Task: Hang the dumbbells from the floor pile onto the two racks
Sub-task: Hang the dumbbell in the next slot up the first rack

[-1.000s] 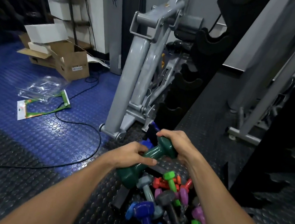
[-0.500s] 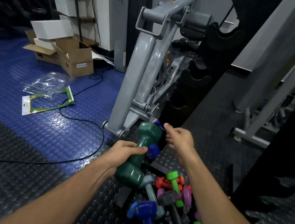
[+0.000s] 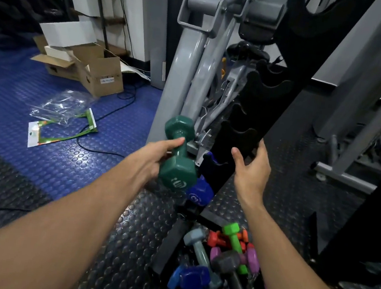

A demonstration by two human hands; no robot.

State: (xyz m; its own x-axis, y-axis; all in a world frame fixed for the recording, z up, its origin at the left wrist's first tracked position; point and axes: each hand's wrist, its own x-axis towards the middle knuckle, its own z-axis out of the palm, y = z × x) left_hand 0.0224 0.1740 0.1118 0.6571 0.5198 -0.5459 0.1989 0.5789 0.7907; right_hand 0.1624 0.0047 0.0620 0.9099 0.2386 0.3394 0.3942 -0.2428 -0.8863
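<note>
I am holding the dark green dumbbell (image 3: 178, 153) by its handle in my left hand (image 3: 153, 157), thumb lying across the bar and fingers wrapped behind it. It is standing nearly upright in the air, one head above my thumb and the other below my palm. I judge this grip suits the weight: taking it at the middle is keeping the two heads balanced and leaving both ends free to drop into a cradle.

The dumbbell is hanging just left of the black rack (image 3: 257, 119), level with its lower scalloped cradles, not yet touching them. My right hand (image 3: 249, 173) is holding nothing; its fingers are spread and its fingertips are lying against the rack's front edge, thumb apart. I judge it is there to steady the rack or guide the load in. A blue dumbbell (image 3: 199, 192) is sitting low on the rack beneath the green one, so the cradle above it looks like the next free place.

The floor pile (image 3: 223, 263) is lying near my right forearm: grey, green, purple, orange and blue pieces, so much of the task remains. Behind the rack a grey machine frame (image 3: 188, 72) is standing close, a knock hazard. Cardboard boxes (image 3: 93, 70) and a plastic bag (image 3: 59, 106) are lying well apart on the blue floor.
</note>
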